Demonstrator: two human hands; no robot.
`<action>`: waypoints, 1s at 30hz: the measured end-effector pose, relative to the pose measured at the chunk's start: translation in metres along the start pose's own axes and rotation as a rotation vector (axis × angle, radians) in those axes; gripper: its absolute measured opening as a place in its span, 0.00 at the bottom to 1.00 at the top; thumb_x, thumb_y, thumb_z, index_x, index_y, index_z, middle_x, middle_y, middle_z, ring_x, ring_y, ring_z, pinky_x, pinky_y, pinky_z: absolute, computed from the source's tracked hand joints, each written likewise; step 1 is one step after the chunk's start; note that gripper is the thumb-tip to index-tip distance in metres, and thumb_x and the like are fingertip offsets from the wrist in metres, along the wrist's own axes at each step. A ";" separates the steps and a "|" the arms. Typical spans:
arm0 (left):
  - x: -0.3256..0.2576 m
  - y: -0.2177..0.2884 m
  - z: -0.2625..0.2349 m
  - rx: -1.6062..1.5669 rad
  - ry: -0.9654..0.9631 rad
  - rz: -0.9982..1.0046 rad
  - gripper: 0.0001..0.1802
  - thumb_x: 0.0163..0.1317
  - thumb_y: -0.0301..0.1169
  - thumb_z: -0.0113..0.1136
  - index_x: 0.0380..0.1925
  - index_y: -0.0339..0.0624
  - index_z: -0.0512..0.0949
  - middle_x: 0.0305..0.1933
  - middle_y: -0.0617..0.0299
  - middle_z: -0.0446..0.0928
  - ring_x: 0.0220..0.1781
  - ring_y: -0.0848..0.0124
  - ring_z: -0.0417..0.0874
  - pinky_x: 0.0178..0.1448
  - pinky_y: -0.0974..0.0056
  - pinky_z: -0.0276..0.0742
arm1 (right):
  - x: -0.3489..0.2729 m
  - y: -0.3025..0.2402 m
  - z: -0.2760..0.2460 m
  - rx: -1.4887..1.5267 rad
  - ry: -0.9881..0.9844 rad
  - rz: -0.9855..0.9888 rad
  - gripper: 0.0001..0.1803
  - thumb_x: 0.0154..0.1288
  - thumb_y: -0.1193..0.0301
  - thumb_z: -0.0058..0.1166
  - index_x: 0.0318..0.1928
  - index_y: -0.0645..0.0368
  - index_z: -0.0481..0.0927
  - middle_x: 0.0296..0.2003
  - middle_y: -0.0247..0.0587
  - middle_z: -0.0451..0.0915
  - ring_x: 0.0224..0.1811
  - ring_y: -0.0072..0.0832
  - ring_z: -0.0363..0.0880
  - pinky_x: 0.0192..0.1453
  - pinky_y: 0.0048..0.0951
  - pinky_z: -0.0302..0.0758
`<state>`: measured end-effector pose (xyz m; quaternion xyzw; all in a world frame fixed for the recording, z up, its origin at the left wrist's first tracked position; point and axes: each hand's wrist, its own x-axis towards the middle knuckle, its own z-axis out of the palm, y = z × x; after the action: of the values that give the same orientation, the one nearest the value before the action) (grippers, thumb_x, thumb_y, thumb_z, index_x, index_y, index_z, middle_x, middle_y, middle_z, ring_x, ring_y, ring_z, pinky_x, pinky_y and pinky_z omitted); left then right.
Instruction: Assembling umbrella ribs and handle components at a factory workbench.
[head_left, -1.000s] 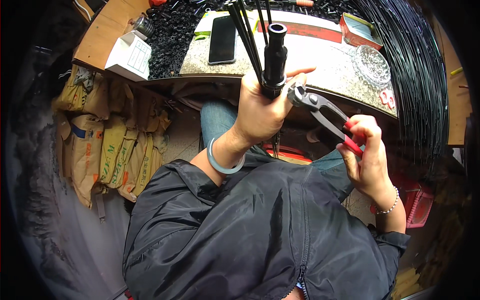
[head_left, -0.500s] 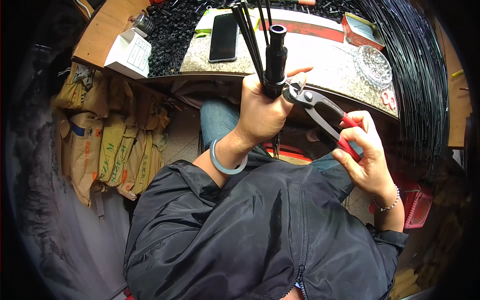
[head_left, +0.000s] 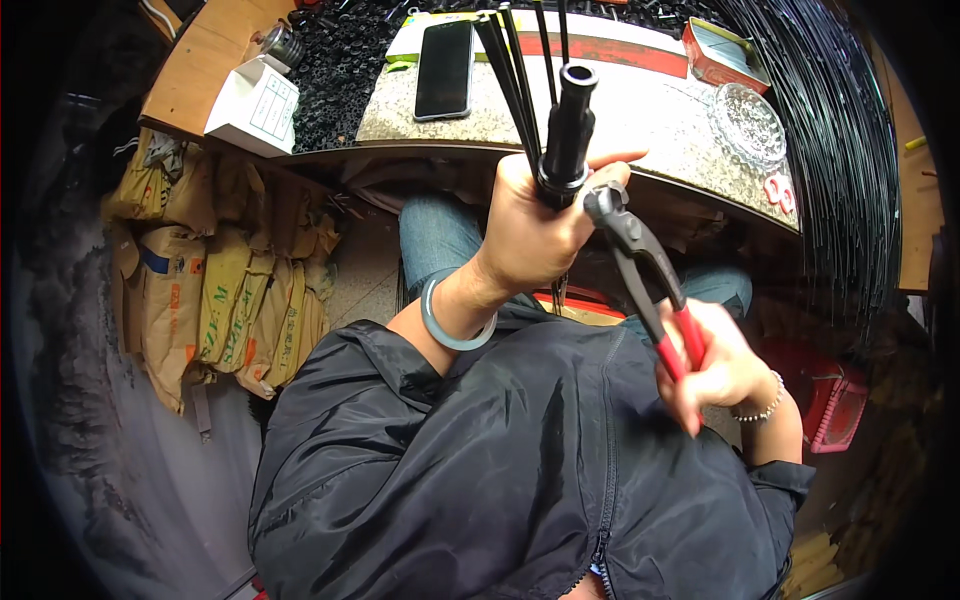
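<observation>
Upright in my left hand [head_left: 528, 238] is a black stepped tube [head_left: 571, 130] with an open round top. Several thin black rods [head_left: 515, 85] fan up beside it, their lower ends hidden by my fingers. My left index finger points off to the right past the tube. My right hand [head_left: 722, 360] is closed around the red handles of a pair of pincers [head_left: 634, 238]. The pincers' dark jaws sit against my left thumb, just right of the tube's base. Whether anything is between the jaws I cannot tell.
Across the workbench [head_left: 640, 115] lie a dark phone [head_left: 445, 75], a red tin [head_left: 722, 58], a glass dish [head_left: 748, 128] and small red-handled scissors [head_left: 780, 194]. Black small parts [head_left: 335, 95] pile up behind a white box [head_left: 255, 108]. Long black rods [head_left: 850, 170] hang at right; paper sacks [head_left: 170, 290] stand left.
My right hand has moved down and toward me, swinging the pincers to a steeper angle, and their handles are closer together. The tube in my left hand has shifted slightly right and nearer.
</observation>
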<state>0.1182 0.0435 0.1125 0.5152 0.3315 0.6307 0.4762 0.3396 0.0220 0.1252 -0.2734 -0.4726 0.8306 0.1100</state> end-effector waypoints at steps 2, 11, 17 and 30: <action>-0.001 0.004 0.003 -0.005 0.011 -0.080 0.06 0.60 0.21 0.55 0.29 0.28 0.79 0.21 0.69 0.74 0.24 0.87 0.69 0.26 0.76 0.66 | 0.008 -0.014 0.004 0.152 -0.182 0.233 0.31 0.34 0.83 0.68 0.42 0.62 0.67 0.15 0.33 0.70 0.14 0.19 0.71 0.15 0.19 0.67; 0.001 0.000 -0.003 0.093 -0.005 -0.076 0.13 0.62 0.22 0.51 0.45 0.28 0.76 0.18 0.74 0.68 0.14 0.89 0.61 0.16 0.80 0.52 | 0.002 -0.009 0.007 -1.075 0.406 -0.538 0.30 0.58 0.78 0.52 0.62 0.67 0.60 0.38 0.48 0.72 0.34 0.35 0.73 0.42 0.26 0.72; 0.001 0.002 -0.001 0.034 0.011 -0.140 0.11 0.61 0.22 0.52 0.41 0.31 0.79 0.20 0.72 0.73 0.22 0.87 0.66 0.25 0.77 0.62 | -0.002 -0.008 0.000 -0.407 0.157 -0.158 0.24 0.68 0.74 0.39 0.64 0.61 0.59 0.39 0.34 0.72 0.34 0.19 0.67 0.44 0.20 0.68; 0.002 -0.008 0.000 0.125 -0.060 0.005 0.15 0.58 0.17 0.49 0.45 0.27 0.75 0.20 0.71 0.70 0.16 0.88 0.64 0.18 0.80 0.55 | 0.010 0.006 -0.008 -0.386 0.324 -0.130 0.14 0.70 0.63 0.42 0.31 0.61 0.70 0.18 0.26 0.66 0.19 0.12 0.59 0.22 0.17 0.60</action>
<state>0.1201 0.0478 0.1060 0.5634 0.3547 0.5943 0.4512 0.3359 0.0289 0.1132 -0.3879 -0.6151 0.6615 0.1831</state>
